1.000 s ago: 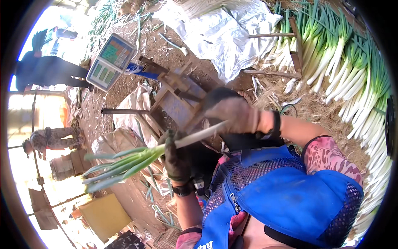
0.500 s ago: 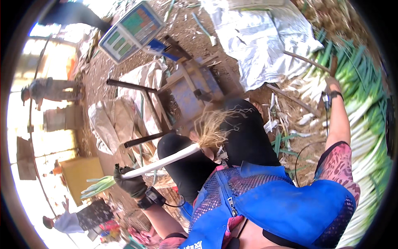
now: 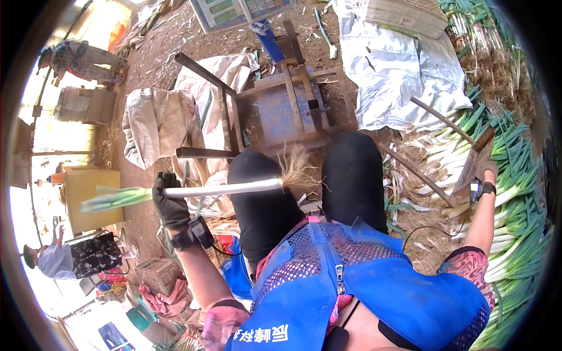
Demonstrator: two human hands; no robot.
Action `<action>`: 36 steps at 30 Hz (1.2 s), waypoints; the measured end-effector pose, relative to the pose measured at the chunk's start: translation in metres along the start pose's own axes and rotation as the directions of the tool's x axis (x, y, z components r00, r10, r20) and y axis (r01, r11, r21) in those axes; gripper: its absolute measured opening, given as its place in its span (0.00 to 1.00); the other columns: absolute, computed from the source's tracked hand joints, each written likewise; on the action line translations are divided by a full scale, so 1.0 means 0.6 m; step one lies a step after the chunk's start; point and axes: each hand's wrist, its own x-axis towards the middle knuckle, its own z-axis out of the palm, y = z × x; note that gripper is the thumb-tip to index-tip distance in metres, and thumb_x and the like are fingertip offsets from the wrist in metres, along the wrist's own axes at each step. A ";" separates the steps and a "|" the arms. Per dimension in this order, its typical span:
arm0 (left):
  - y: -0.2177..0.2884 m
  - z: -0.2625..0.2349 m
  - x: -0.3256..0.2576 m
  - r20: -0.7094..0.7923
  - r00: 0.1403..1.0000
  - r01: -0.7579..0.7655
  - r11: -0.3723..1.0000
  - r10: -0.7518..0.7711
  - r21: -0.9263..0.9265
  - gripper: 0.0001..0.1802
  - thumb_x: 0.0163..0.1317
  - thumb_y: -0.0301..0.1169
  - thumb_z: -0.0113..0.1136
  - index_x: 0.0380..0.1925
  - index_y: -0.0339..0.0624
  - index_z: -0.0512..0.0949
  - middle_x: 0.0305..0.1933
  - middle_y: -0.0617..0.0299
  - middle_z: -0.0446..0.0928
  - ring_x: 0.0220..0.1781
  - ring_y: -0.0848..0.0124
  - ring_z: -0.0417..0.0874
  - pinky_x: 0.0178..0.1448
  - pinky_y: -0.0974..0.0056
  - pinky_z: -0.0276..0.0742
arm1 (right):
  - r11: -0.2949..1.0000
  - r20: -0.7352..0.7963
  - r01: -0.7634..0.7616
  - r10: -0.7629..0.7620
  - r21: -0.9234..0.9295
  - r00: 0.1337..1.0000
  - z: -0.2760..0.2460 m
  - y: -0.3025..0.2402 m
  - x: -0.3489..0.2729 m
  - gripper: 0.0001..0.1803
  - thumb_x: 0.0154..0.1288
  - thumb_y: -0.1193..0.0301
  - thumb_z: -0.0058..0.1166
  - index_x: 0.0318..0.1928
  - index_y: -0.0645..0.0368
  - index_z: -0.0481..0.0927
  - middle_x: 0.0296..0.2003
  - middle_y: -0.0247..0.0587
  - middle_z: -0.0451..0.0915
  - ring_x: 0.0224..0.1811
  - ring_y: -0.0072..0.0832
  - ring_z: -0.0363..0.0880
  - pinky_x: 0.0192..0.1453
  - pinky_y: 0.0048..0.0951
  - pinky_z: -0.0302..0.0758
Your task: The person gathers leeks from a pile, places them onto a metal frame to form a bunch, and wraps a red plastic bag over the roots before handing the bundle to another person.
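My left hand (image 3: 170, 202), in a dark glove, is closed round a long green onion (image 3: 228, 188). The stalk lies nearly level. Its green leaves point left past the hand, and its stringy roots (image 3: 297, 171) hang between my knees. Out at the right, my right hand (image 3: 485, 171) is closed on the edge of a brown wooden piece (image 3: 470, 161), which joins thin bars like a small frame or stool; part of the fingers is hidden. Beneath and beside this hand lies a long heap of green onions (image 3: 515, 199), white stems toward me.
An upturned metal-legged stool (image 3: 281, 111) stands before my knees, below a scale display (image 3: 234, 11). White sheeting (image 3: 398, 76) lies behind, with beige sacks (image 3: 155, 126) to the left. Two people, one standing (image 3: 85, 61) and one lower (image 3: 58, 257), are at the far left.
The view has turned, and the scale display now sits higher in it. My left hand holds the green onion more level. My right hand appears lower, still at the wooden piece.
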 end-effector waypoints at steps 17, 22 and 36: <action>-0.091 0.051 0.087 0.190 0.937 0.258 0.948 -0.293 0.187 0.25 0.63 0.45 0.58 0.60 0.55 0.74 0.42 0.71 0.79 0.43 0.74 0.81 0.48 0.62 0.78 | 0.965 -0.162 0.243 -0.257 -0.100 0.953 -0.016 -0.233 -0.053 0.26 0.59 0.55 0.49 0.50 0.62 0.80 0.45 0.59 0.81 0.49 0.53 0.78 0.52 0.41 0.71; -0.072 0.027 0.086 0.232 0.934 0.237 0.956 -0.273 0.171 0.24 0.66 0.42 0.56 0.61 0.49 0.72 0.46 0.65 0.80 0.49 0.66 0.82 0.56 0.55 0.78 | 0.926 -0.120 0.377 -0.374 0.003 0.920 0.009 -0.320 -0.069 0.25 0.61 0.57 0.49 0.51 0.61 0.80 0.45 0.57 0.82 0.48 0.51 0.79 0.53 0.38 0.71; -0.073 0.037 0.084 0.229 0.951 0.165 0.968 -0.206 0.187 0.23 0.69 0.37 0.54 0.60 0.38 0.71 0.57 0.56 0.76 0.57 0.62 0.79 0.59 0.55 0.79 | 0.873 -0.100 0.481 -0.473 0.079 0.875 0.031 -0.408 -0.063 0.26 0.61 0.58 0.55 0.55 0.63 0.79 0.46 0.48 0.84 0.46 0.34 0.82 0.53 0.30 0.73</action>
